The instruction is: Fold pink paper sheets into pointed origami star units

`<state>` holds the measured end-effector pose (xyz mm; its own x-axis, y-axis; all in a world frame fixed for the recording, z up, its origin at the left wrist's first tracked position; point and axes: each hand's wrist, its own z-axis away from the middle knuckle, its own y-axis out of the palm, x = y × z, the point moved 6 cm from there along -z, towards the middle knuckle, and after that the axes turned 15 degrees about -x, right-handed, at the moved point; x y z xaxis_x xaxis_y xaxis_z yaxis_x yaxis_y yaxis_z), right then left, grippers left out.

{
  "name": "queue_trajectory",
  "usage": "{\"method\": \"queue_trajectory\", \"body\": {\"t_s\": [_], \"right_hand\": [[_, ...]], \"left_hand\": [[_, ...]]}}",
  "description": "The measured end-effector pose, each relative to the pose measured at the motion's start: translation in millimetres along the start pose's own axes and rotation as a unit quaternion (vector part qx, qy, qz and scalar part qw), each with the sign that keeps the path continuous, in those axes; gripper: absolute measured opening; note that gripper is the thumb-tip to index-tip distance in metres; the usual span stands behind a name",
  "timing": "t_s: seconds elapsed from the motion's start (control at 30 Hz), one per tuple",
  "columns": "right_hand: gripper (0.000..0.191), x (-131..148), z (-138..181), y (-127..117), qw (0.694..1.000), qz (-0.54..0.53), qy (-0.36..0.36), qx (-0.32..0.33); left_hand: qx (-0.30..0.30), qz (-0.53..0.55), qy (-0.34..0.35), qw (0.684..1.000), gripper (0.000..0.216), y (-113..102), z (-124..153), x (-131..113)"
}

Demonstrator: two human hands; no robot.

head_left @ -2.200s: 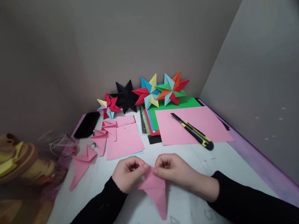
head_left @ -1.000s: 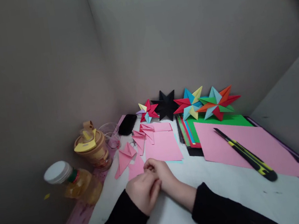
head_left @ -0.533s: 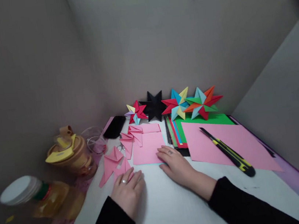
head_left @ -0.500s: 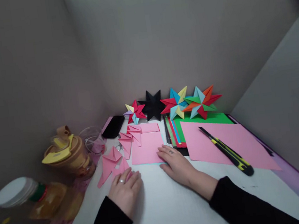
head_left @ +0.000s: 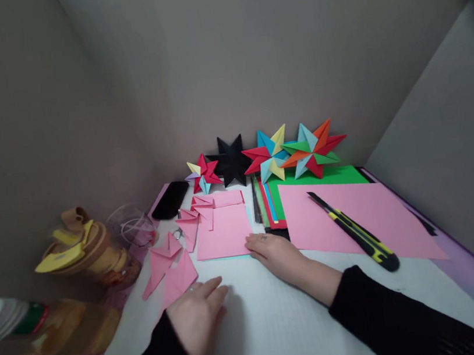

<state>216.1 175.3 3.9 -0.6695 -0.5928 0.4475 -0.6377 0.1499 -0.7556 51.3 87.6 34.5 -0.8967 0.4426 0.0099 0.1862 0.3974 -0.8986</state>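
My right hand (head_left: 278,258) is at the lower right corner of a square pink sheet (head_left: 222,232), its thumb and fingers drawn together on the corner. A light blue sheet (head_left: 250,220) peeks out beneath the pink one. Lower left, my left hand (head_left: 200,318) hovers or rests near the white work surface with fingers stretched and slightly apart, nothing visible in it. Just beyond it lie folded pink paper pieces (head_left: 179,278), and more folded pieces (head_left: 188,225) overlap the left edge of the pink sheet.
A utility knife (head_left: 355,232) with its blade out lies on a large pink sheet (head_left: 383,210). Folded paper stars (head_left: 270,155) lean against the back wall. Coloured sheets (head_left: 321,180), a black phone (head_left: 171,199), a clear cup (head_left: 131,224), a plant-pot-shaped container (head_left: 102,252) and a white-lidded jar (head_left: 64,325) stand around.
My left hand has moved back from the folded pink pieces, uncovering one, and its fingers have straightened. The thumb and fingers of my right hand have come closer together. The view has shifted slightly.
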Motion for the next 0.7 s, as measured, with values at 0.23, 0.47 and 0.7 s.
{"method": "queue_trajectory", "body": {"t_s": [0.23, 0.47, 0.7], "right_hand": [[0.021, -5, -3, -6, 0.998, -0.038, 0.044, -0.011], [0.021, -5, -5, -8, 0.997, -0.046, 0.059, -0.028], [0.023, -2, -5, -10, 0.997, -0.042, 0.056, -0.040]], "left_hand": [[0.003, -0.033, 0.005, 0.999, 0.034, 39, -42, 4], [-0.069, 0.002, 0.054, 0.996, 0.036, 54, -31, 9], [-0.060, 0.000, 0.068, 0.996, 0.043, 55, -30, 9]]}}
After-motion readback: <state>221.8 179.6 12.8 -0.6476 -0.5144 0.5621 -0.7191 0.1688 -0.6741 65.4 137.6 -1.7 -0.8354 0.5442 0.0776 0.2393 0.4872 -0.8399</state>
